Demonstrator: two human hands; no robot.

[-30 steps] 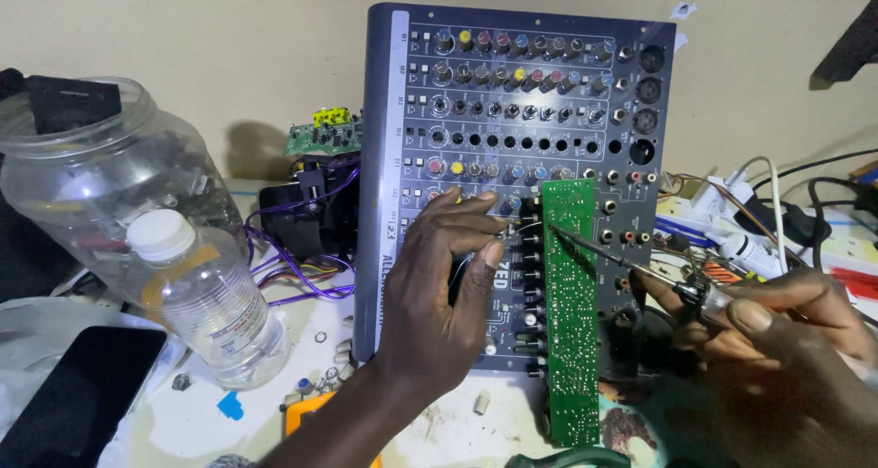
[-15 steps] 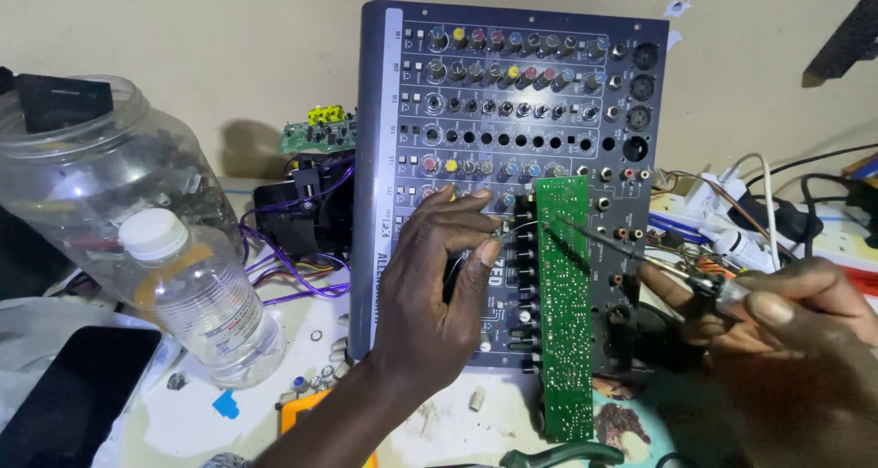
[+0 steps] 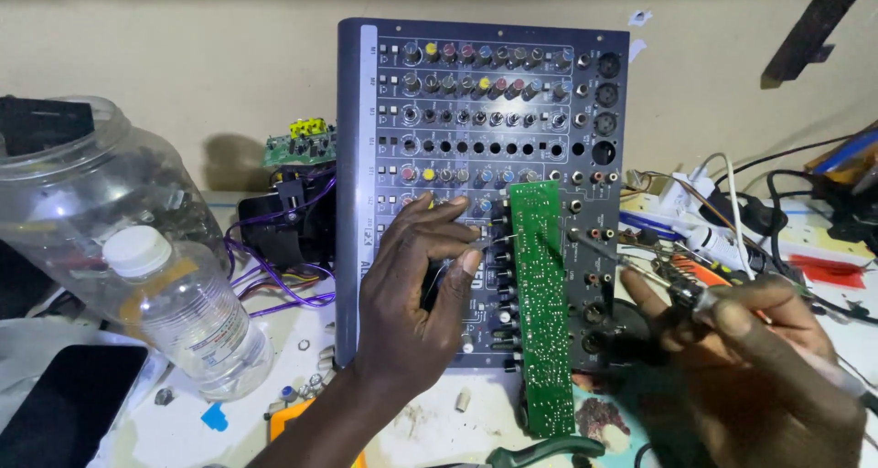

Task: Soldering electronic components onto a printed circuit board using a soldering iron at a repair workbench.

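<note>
Against the wall at the bench's back stands a blue-grey audio mixer (image 3: 476, 111), tilted up, knobs and jacks facing out. Standing on edge in front of its lower right: a long green circuit board (image 3: 541, 303), solder side showing. Left hand (image 3: 416, 290) rests on the mixer face, fingers pinched together on a thin strand of solder wire (image 3: 489, 242) fed toward the board's upper part. Right hand (image 3: 777, 367) closed around a soldering iron (image 3: 640, 269), tip touching or just off the board's right edge near the top; cannot tell which. Judged mid-joint: only the upper board is being worked, no finished joints readable. Clear plastic bottle (image 3: 187, 317) and big jar (image 3: 82, 203) at left; green-handled pliers (image 3: 544, 452) at front edge.
</note>
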